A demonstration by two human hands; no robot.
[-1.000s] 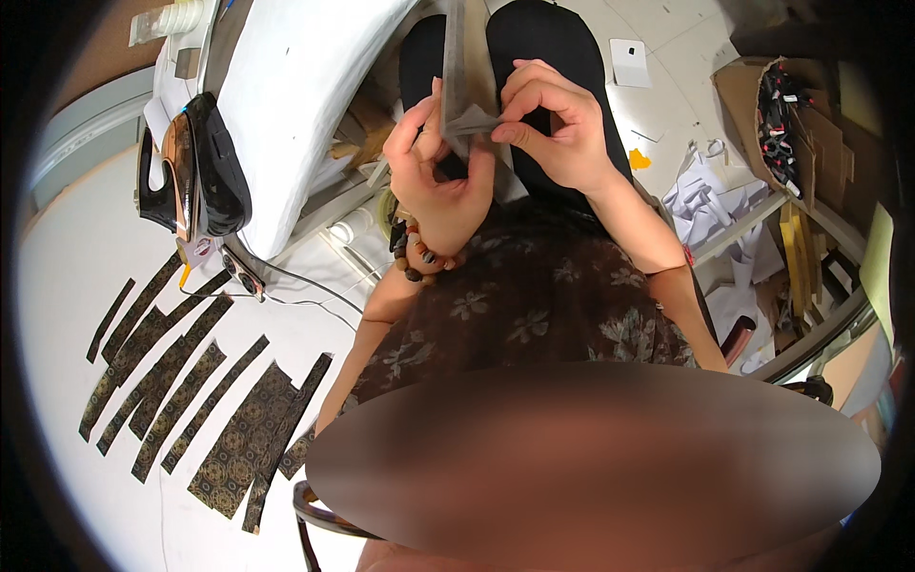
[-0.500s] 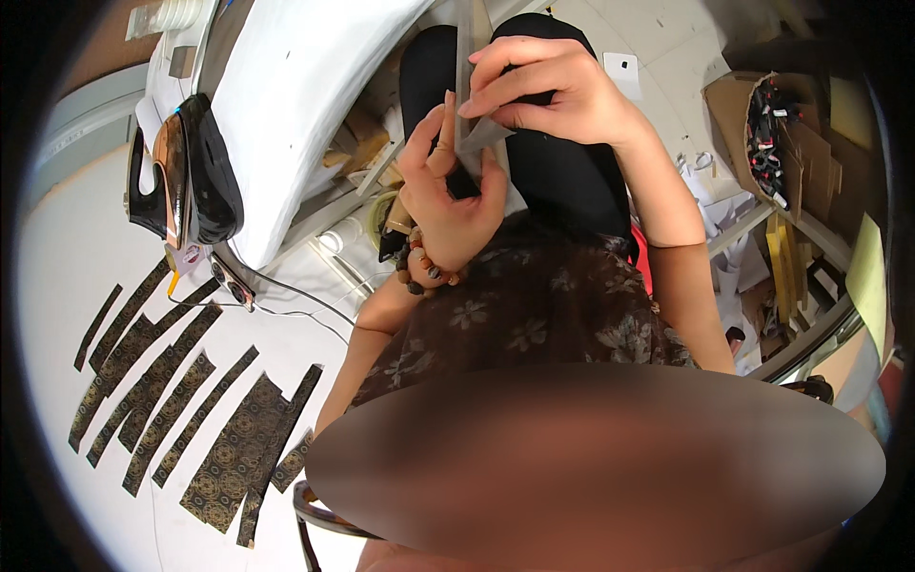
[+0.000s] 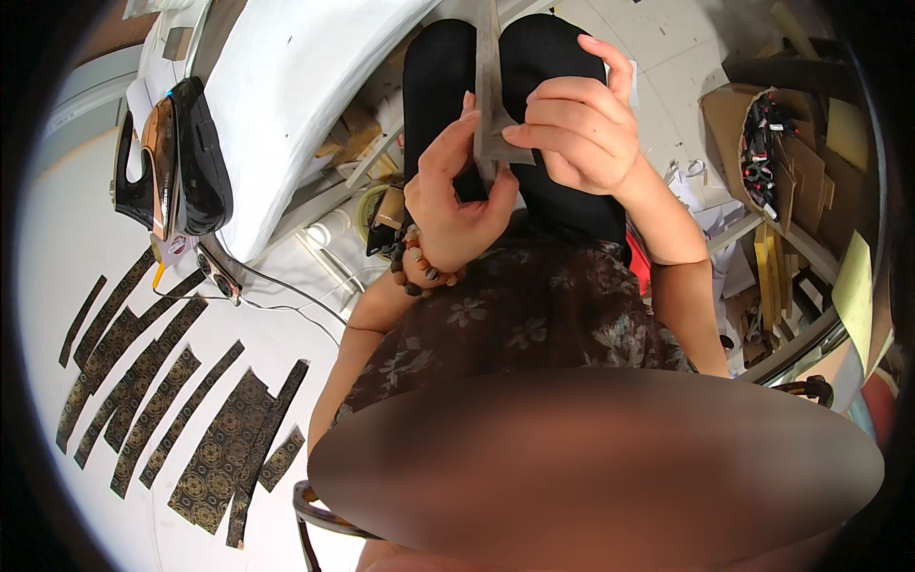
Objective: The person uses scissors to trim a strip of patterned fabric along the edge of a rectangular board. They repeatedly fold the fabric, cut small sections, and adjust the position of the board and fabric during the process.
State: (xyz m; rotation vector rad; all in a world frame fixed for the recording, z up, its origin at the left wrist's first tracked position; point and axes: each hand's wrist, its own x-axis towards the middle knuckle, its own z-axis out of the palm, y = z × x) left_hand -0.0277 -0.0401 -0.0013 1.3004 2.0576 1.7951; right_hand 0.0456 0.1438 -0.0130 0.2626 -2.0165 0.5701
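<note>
Head view (only view).

Grey-brown strip (image 3: 488,81): runs lengthwise between the black-trousered knees (image 3: 440,86), from the upper edge down to the hands. Near end shows a small flap (image 3: 516,153) turned out to the right; material presumably thin and pliable.

Left hand (image 3: 462,205): fingers curled, thumb opposite, gap between them nearly closed on the strip's near end. Judged to be the steadying hand, since the far length has no other grip in view. Beaded bracelet (image 3: 424,265) on the wrist.

Right hand (image 3: 586,133): fingers partly bent, one digit raised well clear. A fingertip meets the strip just above the flap; whether it pinches or only presses, cannot tell. Contact there probably keeps the edge flat while the other hand takes the end.

Left side: white desk (image 3: 100,224) carries dark, gold-patterned fabric pieces (image 3: 217,458), laid roughly side by side, a few overlapping, presumably so each is easy to pick out. Black-and-copper iron (image 3: 181,162) near their upper ends, beside a long white board (image 3: 286,114); likely parked within reach.

Right side: cardboard box (image 3: 726,143) holding small dark items, too small to identify.
</note>
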